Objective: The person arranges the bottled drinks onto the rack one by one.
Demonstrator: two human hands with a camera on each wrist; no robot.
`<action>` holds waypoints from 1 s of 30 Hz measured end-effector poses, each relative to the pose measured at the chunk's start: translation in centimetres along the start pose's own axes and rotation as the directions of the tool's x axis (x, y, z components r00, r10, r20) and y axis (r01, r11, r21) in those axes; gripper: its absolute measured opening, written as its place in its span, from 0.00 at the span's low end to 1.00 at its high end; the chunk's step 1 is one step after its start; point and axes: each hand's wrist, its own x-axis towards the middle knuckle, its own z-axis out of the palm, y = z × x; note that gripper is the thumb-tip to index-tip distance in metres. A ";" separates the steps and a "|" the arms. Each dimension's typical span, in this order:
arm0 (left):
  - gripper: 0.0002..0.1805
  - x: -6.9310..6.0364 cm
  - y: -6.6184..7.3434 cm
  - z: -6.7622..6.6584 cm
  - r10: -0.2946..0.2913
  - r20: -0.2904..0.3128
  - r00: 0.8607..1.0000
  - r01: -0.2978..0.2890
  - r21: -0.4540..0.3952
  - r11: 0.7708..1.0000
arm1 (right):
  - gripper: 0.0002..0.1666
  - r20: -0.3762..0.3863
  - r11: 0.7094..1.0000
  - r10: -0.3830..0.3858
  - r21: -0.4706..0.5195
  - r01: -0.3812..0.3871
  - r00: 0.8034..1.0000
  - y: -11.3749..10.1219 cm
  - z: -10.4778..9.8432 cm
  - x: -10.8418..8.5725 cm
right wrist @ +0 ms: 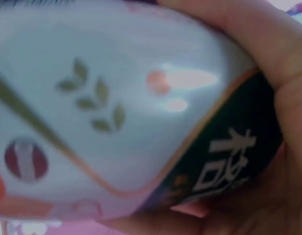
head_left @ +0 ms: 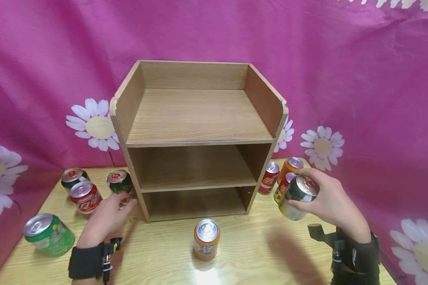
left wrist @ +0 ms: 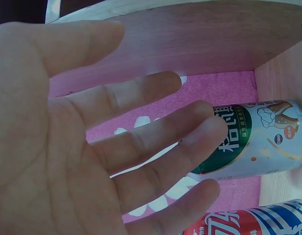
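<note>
My right hand (head_left: 326,196) grips a dark green and white can (head_left: 293,204), tilted and held above the table at the right. The right wrist view shows the white side of this can (right wrist: 116,98) close up, with the fingers curled round it. My left hand (head_left: 110,215) reaches toward another green and white can (head_left: 120,182), which stands by the shelf's left side. In the left wrist view the fingers (left wrist: 156,127) are spread and fairly straight, their tips overlapping that can (left wrist: 259,139); whether they touch it I cannot tell.
A wooden shelf unit (head_left: 199,141) with three levels stands mid-table. An orange can (head_left: 206,241) sits before it. On the left are a red can (head_left: 86,200), a green can (head_left: 51,235) and a dark can (head_left: 71,176); on the right, red cans (head_left: 268,180) and another orange can (head_left: 289,168).
</note>
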 end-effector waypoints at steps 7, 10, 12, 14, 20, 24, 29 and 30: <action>0.23 0.0 -0.2 -0.5 -0.011 0.012 1.000 0.011 0.010 1.000 | 0.42 0.041 0.984 -0.168 0.069 0.165 0.985 -3.5 -0.6 2.8; 0.22 0.1 -0.1 -0.5 -0.008 0.000 1.000 0.008 0.009 1.000 | 0.42 0.064 0.971 -0.225 0.097 0.218 0.972 -4.9 -1.1 4.0; 0.21 0.2 -0.1 -0.5 -0.010 -0.002 1.000 0.010 0.006 1.000 | 0.42 0.078 0.962 -0.257 0.114 0.247 0.963 -5.9 -1.4 4.8; 0.20 0.2 0.0 -0.4 -0.012 0.002 1.000 0.012 0.000 1.000 | 0.42 0.091 0.956 -0.278 0.127 0.265 0.956 -6.8 -1.9 5.7; 0.18 0.2 -0.2 -0.1 -0.003 -0.018 1.000 0.003 0.006 1.000 | 0.42 0.110 0.928 -0.346 0.186 0.323 0.932 -9.3 -2.9 7.7; 0.18 0.4 -0.2 -0.2 0.013 -0.021 1.000 -0.012 0.005 1.000 | 0.41 0.084 0.901 -0.402 0.217 0.377 0.912 -10.8 -3.5 9.0; 0.20 0.4 -0.1 -0.1 0.010 0.010 1.000 -0.010 0.002 1.000 | 0.42 0.034 0.883 -0.414 0.260 0.392 0.910 -12.8 -4.3 10.2; 0.20 0.4 -0.1 0.0 0.012 0.011 1.000 -0.012 0.003 1.000 | 0.42 0.026 0.882 -0.407 0.271 0.386 0.913 -13.2 -4.6 10.5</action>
